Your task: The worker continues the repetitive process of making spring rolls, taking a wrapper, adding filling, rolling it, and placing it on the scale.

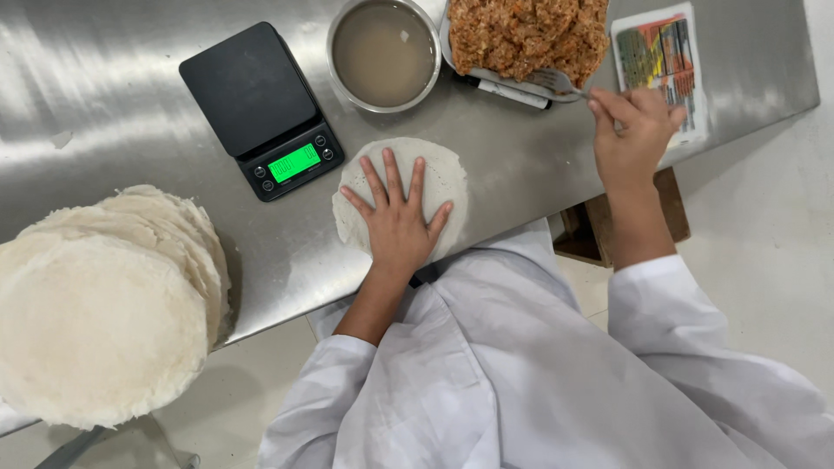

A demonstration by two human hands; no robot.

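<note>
White round wrapper [443, 178] under flat left hand [398, 221]; right hand [632, 130] seemingly gripping fork [556, 82].

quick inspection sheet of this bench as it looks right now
surface: steel table, shiny, one small smudge at far left.
job's things: one round white wrapper flat near the table edge; tray of orange-brown minced filling; fork at the tray.
clutter: tall stack of wrappers; black scale, display lit; bowl of cloudy liquid; marker pen; printed packet.
grippers: left hand pressed flat on the wrapper; right hand holds the fork handle.
cables: nothing seen.
surroundings: pale floor, wooden block under the table.
</note>
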